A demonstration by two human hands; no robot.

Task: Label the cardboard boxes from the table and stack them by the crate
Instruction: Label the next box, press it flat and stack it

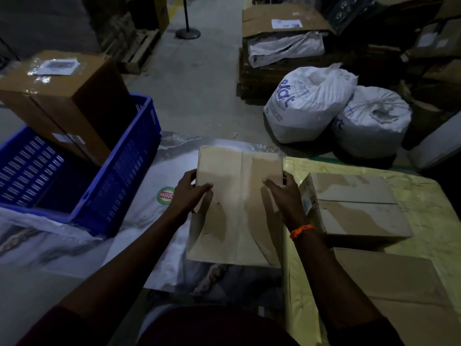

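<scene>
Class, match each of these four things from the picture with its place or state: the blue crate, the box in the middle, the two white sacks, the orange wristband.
Things:
1 blue crate
2 middle box
3 white sacks
4 orange wristband

Places or states:
A worn just behind the right hand
B side by side on the floor
C gripped at its sides by the left hand and the right hand
D at the left, with slotted walls

Pairs: 1-D, 2-C, 3-B, 4-A
</scene>
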